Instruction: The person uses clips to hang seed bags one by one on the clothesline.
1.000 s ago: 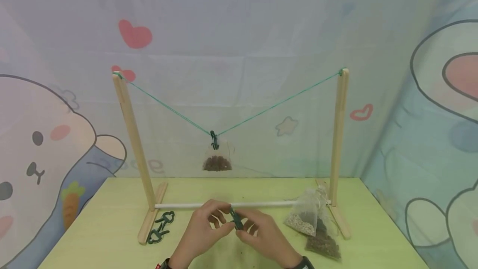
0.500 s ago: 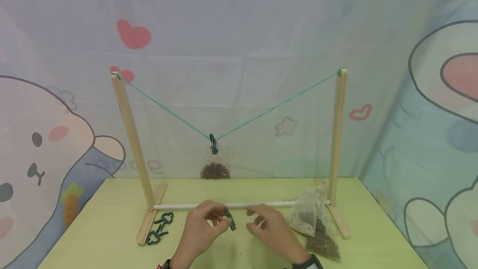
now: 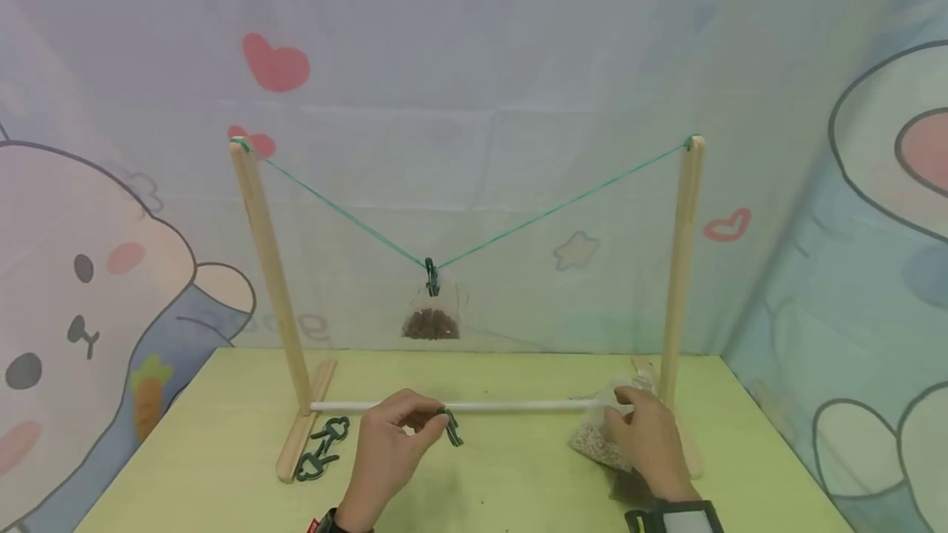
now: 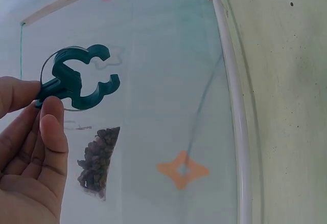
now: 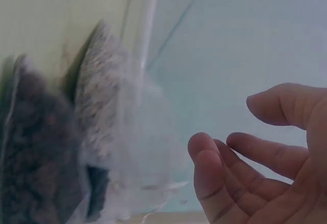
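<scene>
My left hand [image 3: 392,442] pinches a dark green spring clip [image 4: 76,81] between thumb and fingers. In the left wrist view the clip's two curved arms stand apart with nothing between them. My right hand [image 3: 652,438] hovers at the mesh bags on the right, its thumb and fingers apart and holding nothing. Just beside it in the right wrist view lie a bag of pale grains [image 5: 99,101] and a bag of dark bits [image 5: 38,147]. In the head view my right hand hides part of these bags.
A green string [image 3: 570,206] runs between two wooden posts [image 3: 270,270]. From it hangs a bag of dark brown pieces [image 3: 429,324] by another green clip [image 3: 432,278]. Several loose green clips [image 3: 318,455] lie at the left. A white rod [image 3: 533,406] joins the post feet.
My right hand has let go of the clip and moved right to the mesh bags. The left hand keeps the clip. The hanging bag has bobbed down and back up.
</scene>
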`<state>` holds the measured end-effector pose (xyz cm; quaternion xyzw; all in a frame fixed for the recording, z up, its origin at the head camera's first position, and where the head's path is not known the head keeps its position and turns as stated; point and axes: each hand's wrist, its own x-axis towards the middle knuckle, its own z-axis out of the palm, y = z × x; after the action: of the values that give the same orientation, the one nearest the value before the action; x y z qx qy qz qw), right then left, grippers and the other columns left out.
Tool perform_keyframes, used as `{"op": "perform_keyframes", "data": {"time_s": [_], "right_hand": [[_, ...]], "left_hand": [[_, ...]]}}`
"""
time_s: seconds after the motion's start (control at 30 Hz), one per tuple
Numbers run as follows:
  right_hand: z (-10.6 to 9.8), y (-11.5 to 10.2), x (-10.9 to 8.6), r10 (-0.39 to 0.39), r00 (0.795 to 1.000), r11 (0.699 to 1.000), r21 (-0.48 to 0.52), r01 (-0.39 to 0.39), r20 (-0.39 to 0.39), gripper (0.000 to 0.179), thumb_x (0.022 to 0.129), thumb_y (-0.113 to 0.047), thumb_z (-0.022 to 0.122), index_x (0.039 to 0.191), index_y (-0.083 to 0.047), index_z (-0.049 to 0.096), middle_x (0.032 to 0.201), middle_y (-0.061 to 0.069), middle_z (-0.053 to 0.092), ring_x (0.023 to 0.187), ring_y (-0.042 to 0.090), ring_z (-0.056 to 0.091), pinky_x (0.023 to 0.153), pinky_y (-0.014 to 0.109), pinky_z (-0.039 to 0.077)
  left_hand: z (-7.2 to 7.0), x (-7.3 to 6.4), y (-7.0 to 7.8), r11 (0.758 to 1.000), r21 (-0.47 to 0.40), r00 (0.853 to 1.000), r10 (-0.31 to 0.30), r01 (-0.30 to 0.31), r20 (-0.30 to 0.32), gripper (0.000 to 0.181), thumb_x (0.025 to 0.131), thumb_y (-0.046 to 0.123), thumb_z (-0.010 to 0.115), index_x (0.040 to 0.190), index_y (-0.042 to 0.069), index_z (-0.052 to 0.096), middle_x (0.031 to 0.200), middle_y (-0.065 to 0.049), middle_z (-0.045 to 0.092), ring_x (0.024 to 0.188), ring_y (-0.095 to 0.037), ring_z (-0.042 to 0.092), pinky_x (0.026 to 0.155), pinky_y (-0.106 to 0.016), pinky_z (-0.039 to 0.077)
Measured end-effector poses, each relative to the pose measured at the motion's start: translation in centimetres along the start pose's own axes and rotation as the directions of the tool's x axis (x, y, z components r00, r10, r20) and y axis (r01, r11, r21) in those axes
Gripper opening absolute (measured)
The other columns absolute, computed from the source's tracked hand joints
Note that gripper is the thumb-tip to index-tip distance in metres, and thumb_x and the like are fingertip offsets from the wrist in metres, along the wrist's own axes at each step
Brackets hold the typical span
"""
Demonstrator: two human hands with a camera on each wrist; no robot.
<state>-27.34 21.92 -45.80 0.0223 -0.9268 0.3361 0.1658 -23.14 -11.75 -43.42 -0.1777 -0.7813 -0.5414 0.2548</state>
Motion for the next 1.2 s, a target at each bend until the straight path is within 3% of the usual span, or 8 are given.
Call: {"op": "perform_keyframes", "data": {"time_s": [0.4,0.73,0.77,0.87,0.97,1.0,1.07,1.2], "right_hand": [[0.8,2.9,0.9,0.147,0.986,0.988,-0.062,-0.143,0.08,0.048,0.095,-0.015,0.058,0.128,0.02,0.057,0.124,0.04,0.062,0.114,0.059,0.059,0.087,0.062,0.055],[1.3,3.1,1.0,0.176,0.983,0.984,0.033,-0.178,0.059,0.052,0.095,-0.017,0.062,0.13,0.02,0.055,0.105,0.03,0.071,0.092,0.04,0.07,0.08,0.054,0.058],[1.3,3.1,1.0,0.167,0.984,0.985,0.035,-0.169,0.055,0.05,0.096,-0.017,0.062,0.129,0.02,0.056,0.103,0.03,0.071,0.09,0.039,0.07,0.079,0.054,0.058],[1.5,2.7,0.9,0.163,0.985,0.985,0.051,-0.166,0.059,0.03,0.098,-0.017,0.062,0.097,0.012,0.064,0.077,0.019,0.066,0.072,0.031,0.064,0.064,0.041,0.055],[1.4,2.2,0.8,0.144,0.988,0.987,0.068,-0.148,0.062,0.034,0.098,-0.015,0.063,0.069,-0.005,0.05,0.059,0.002,0.047,0.055,0.016,0.046,0.052,0.028,0.038],[1.3,2.0,0.7,0.137,0.989,0.987,0.072,-0.142,0.063,0.038,0.098,-0.014,0.063,0.066,-0.011,0.043,0.056,-0.002,0.04,0.054,0.014,0.039,0.051,0.026,0.031],[1.0,1.5,0.6,0.104,0.993,0.992,0.067,-0.107,0.052,0.04,0.097,-0.011,0.064,0.063,-0.013,0.042,0.055,-0.005,0.038,0.053,0.012,0.037,0.051,0.025,0.031],[0.1,0.3,0.2,0.053,0.997,0.996,0.064,-0.056,0.052,0.035,0.095,-0.008,0.065,0.063,-0.008,0.053,0.056,-0.005,0.041,0.054,0.012,0.037,0.054,0.026,0.032]], "left_hand": [[0.2,-0.2,-0.4,0.999,-0.015,1.0,-0.028,0.028,-0.001,0.014,0.085,0.004,0.083,0.089,0.018,0.08,0.081,0.005,0.072,0.07,-0.006,0.066,0.065,-0.025,0.057],[0.3,-0.2,-0.4,1.0,-0.017,1.0,-0.025,0.025,0.006,0.016,0.085,0.003,0.083,0.088,0.018,0.08,0.08,0.005,0.071,0.069,-0.008,0.066,0.064,-0.025,0.056],[0.3,-0.2,-0.4,1.0,-0.003,1.0,-0.03,0.03,0.007,0.017,0.084,0.002,0.084,0.087,0.019,0.081,0.08,0.006,0.071,0.069,-0.007,0.066,0.064,-0.025,0.056],[0.2,-0.1,-0.3,0.999,0.034,0.999,-0.034,0.034,0.001,0.02,0.083,0.0,0.084,0.086,0.02,0.081,0.079,0.009,0.071,0.067,-0.004,0.065,0.063,-0.024,0.056],[0.1,-0.1,-0.1,0.999,0.05,1.0,-0.015,0.016,-0.012,0.019,0.082,0.0,0.084,0.086,0.018,0.081,0.079,0.01,0.071,0.066,-0.003,0.065,0.062,-0.024,0.056],[0.1,-0.1,0.1,0.999,0.049,1.0,-0.003,0.004,-0.016,0.018,0.082,0.0,0.085,0.087,0.017,0.081,0.079,0.009,0.071,0.066,-0.003,0.065,0.062,-0.024,0.056],[0.0,0.0,0.3,0.999,0.047,0.999,0.022,-0.02,-0.029,0.017,0.082,0.0,0.085,0.087,0.016,0.081,0.079,0.009,0.071,0.066,-0.004,0.066,0.061,-0.023,0.055],[-0.1,0.4,1.0,0.997,0.039,0.996,0.066,-0.063,-0.061,0.017,0.081,0.001,0.086,0.088,0.016,0.082,0.079,0.009,0.072,0.066,-0.005,0.067,0.058,-0.023,0.054]]}}
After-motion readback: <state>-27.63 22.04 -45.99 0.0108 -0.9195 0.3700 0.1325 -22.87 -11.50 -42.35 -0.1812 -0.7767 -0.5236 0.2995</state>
